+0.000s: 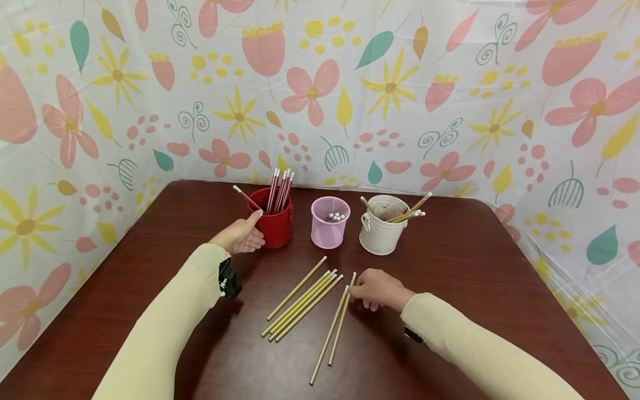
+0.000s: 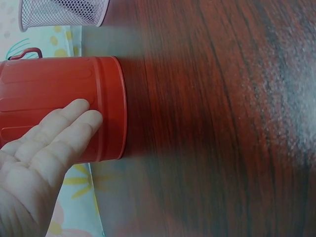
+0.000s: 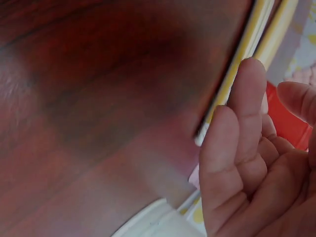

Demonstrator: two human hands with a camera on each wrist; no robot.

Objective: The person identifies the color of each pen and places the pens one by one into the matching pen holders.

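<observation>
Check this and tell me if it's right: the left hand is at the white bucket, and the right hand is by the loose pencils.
Wrong bucket: the left hand is at the red bucket, as the head view shows. The right hand is by the loose pencils, as you say.

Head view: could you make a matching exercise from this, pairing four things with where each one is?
Things:
1. red bucket
2. pink mesh cup
3. white bucket
4. right hand

Places:
A. right end of the row
B. next to two loose pencils
C. at the left hand
D. middle of the row

Pairs: 1-C, 2-D, 3-A, 4-B
</observation>
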